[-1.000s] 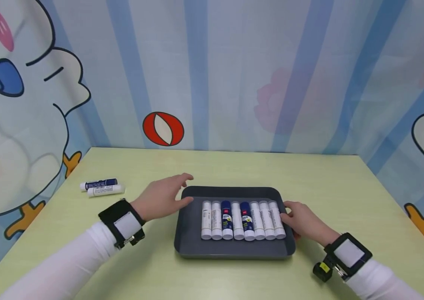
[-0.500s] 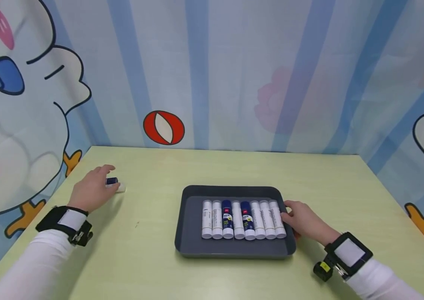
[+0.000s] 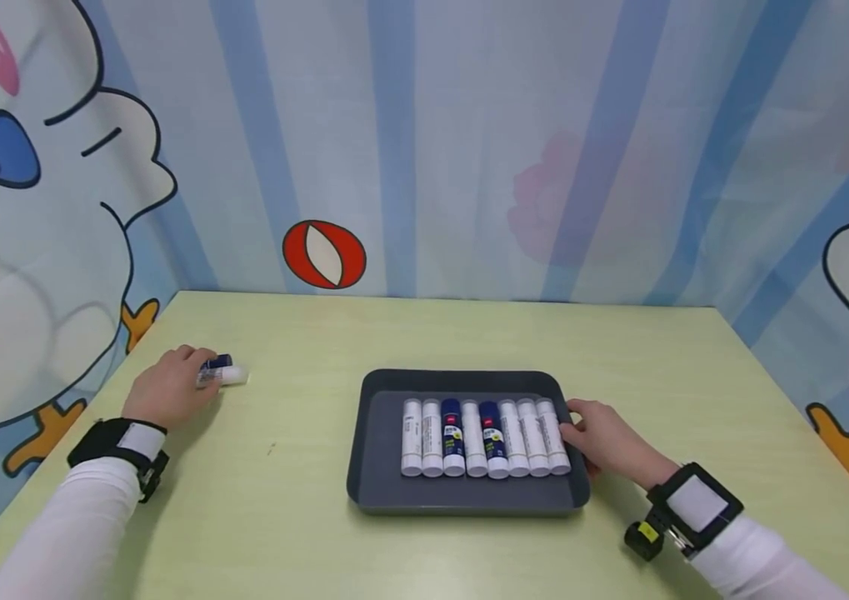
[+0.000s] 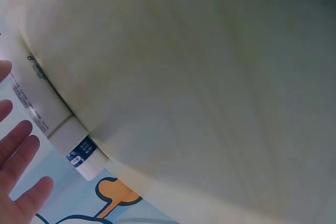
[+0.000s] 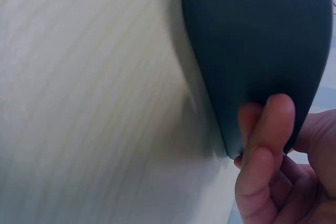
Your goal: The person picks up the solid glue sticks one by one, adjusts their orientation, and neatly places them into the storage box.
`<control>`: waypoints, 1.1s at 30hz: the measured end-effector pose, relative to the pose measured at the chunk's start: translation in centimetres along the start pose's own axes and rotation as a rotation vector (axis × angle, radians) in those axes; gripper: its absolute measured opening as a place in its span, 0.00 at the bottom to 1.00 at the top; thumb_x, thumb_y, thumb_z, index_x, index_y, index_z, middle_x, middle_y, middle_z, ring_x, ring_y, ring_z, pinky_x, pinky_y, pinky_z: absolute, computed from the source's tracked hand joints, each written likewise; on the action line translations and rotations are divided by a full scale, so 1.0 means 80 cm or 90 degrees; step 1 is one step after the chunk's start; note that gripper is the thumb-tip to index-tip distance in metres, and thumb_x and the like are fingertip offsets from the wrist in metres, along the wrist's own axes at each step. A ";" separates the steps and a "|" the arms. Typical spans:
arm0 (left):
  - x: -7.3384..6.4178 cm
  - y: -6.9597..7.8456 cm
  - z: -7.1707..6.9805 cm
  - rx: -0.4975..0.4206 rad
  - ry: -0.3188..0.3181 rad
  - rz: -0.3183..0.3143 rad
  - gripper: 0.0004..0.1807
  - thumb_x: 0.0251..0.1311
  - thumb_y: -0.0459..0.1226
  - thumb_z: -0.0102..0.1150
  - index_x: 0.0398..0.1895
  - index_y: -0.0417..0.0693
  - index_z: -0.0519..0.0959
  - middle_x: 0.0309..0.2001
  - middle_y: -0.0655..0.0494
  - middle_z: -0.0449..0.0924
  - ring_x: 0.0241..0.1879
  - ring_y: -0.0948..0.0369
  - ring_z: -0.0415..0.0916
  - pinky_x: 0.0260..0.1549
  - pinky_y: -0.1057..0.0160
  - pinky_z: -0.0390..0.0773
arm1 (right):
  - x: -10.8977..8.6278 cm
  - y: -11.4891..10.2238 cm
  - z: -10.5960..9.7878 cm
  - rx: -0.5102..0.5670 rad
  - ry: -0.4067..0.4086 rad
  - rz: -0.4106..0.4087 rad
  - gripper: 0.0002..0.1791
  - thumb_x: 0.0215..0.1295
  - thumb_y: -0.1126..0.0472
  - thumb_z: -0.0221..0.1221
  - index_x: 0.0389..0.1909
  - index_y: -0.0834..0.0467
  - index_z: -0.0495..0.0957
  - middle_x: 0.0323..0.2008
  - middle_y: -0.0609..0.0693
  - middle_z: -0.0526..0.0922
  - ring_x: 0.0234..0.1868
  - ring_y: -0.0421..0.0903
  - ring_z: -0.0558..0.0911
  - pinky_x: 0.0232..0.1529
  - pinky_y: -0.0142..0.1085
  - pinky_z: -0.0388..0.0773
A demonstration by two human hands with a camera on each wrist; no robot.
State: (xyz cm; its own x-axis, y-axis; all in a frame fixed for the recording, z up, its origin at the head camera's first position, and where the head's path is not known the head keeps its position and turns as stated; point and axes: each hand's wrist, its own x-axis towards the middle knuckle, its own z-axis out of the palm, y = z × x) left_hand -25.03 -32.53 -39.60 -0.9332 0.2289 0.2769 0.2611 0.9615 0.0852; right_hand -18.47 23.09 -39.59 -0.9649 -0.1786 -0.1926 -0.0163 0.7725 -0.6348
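Observation:
At the table's left side my left hand (image 3: 169, 387) hovers over two glue sticks, a navy one (image 3: 220, 361) and a white one (image 3: 232, 376), covering their left ends in the head view. In the left wrist view its fingers (image 4: 20, 158) are spread apart beside a white glue stick (image 4: 39, 90). My right hand (image 3: 611, 437) grips the right edge of a dark grey tray (image 3: 379, 475), thumb at the rim and fingers against the outer wall (image 5: 257, 35). Several glue sticks (image 3: 474, 442) lie side by side in the tray, most white and two navy.
The pale yellow-green table (image 3: 282, 517) ends at a striped blue curtain (image 3: 461, 150) behind and cartoon-printed cloth (image 3: 27, 267) on the left. A wrist camera is strapped to each arm.
My left hand has moved from the tray's left edge across to the two glue sticks at the left and lowered over them. The right hand and the tray have stayed in place.

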 end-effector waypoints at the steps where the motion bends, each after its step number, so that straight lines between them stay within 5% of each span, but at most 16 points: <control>1: 0.000 0.000 0.001 0.000 0.001 0.000 0.23 0.51 0.40 0.60 0.48 0.37 0.70 0.43 0.36 0.71 0.39 0.43 0.70 0.33 0.46 0.72 | 0.000 0.000 0.000 -0.002 0.000 0.000 0.26 0.63 0.63 0.49 0.59 0.70 0.58 0.27 0.54 0.77 0.12 0.48 0.73 0.16 0.39 0.70; 13: 0.004 0.001 0.005 0.003 -0.003 0.001 0.17 0.49 0.38 0.61 0.41 0.39 0.73 0.37 0.40 0.72 0.34 0.47 0.71 0.30 0.48 0.72 | 0.002 -0.001 -0.001 -0.019 0.005 0.003 0.26 0.63 0.63 0.49 0.59 0.71 0.59 0.30 0.56 0.78 0.14 0.46 0.74 0.17 0.39 0.70; 33: 0.010 0.002 0.003 -0.011 -0.082 0.027 0.14 0.47 0.36 0.63 0.37 0.39 0.74 0.35 0.45 0.77 0.34 0.50 0.75 0.33 0.50 0.72 | 0.001 -0.002 -0.001 -0.018 0.008 0.002 0.26 0.63 0.63 0.49 0.59 0.71 0.59 0.30 0.56 0.78 0.14 0.46 0.73 0.17 0.39 0.70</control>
State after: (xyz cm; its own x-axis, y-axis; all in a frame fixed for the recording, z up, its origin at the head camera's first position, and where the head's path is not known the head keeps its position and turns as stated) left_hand -25.76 -32.16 -39.58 -0.9451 0.2878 0.1549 0.3040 0.9481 0.0932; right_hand -18.57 22.97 -39.43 -0.9680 -0.1696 -0.1850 -0.0214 0.7901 -0.6126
